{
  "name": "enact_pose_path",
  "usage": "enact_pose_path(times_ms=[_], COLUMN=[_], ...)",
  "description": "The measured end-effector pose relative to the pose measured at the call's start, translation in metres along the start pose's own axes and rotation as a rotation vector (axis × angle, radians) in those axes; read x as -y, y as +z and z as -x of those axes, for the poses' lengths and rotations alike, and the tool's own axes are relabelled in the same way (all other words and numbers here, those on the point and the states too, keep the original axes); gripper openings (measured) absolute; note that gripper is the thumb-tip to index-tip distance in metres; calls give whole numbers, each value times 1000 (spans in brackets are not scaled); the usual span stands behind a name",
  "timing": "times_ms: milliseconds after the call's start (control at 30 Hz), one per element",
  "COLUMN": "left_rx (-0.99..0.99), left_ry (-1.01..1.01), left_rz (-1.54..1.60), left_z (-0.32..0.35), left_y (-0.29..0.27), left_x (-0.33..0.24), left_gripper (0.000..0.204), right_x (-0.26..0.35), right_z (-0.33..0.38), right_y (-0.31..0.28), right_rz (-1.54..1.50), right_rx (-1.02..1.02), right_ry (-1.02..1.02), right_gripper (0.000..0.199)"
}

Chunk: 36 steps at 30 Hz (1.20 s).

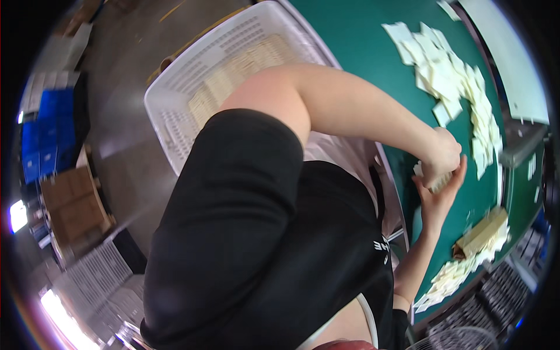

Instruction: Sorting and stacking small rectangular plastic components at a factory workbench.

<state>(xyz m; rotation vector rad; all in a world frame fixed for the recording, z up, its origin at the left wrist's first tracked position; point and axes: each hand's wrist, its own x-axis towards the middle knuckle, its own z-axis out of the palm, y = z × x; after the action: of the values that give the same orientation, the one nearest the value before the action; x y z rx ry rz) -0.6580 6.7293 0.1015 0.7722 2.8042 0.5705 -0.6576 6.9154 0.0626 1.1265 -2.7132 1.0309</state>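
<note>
Over the near edge of the green table (361,35), my two hands meet around a small stack of pale cream flat pieces (440,183). My left hand (441,153) reaches across from the upper left, its fingers closed on the stack from above and mostly hidden behind the back of the hand. Cupped below, my right hand (440,201) supports the same stack, thumb and fingers on either side. Loose cream pieces (438,73) lie in an overlapping heap on the table beyond my left hand. The stack's far side is covered by my fingers.
A white slatted plastic basket (156,96), holding rows of pale pieces, stands against the table on the left. An open cardboard box (484,232) lies among more loose pieces (449,279) at the right. Blue crates (49,134) and brown cartons (73,198) stand across the floor.
</note>
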Motion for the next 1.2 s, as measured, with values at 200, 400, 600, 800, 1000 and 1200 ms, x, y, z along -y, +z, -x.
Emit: enact_pose_path(times_ms=[200, 400, 600, 800, 1000, 1200], left_rx=[-574, -912, -657, -434, -362, -378], left_ry=[-391, -1226, -1498, -1459, -1432, -1461], left_rz=[411, 661, 696, 587, 487, 544], left_z=[216, 468, 491, 478, 451, 444], left_y=[-34, 100, 302, 359, 366, 357], left_x=[100, 107, 78, 91, 96, 94], left_gripper=[77, 65, 70, 72, 71, 75], right_x=[34, 72, 89, 88, 90, 92], right_z=[-17, -51, -72, -73, -74, -74], right_y=[25, 82, 117, 120, 123, 123], right_rz=[-319, 77, 92, 171, 200, 221], right_rx=[-73, 259, 270, 245, 224, 215], right_ry=[-204, -448, -470, -533, -543, -538], right_gripper=[83, 51, 53, 53, 51, 52])
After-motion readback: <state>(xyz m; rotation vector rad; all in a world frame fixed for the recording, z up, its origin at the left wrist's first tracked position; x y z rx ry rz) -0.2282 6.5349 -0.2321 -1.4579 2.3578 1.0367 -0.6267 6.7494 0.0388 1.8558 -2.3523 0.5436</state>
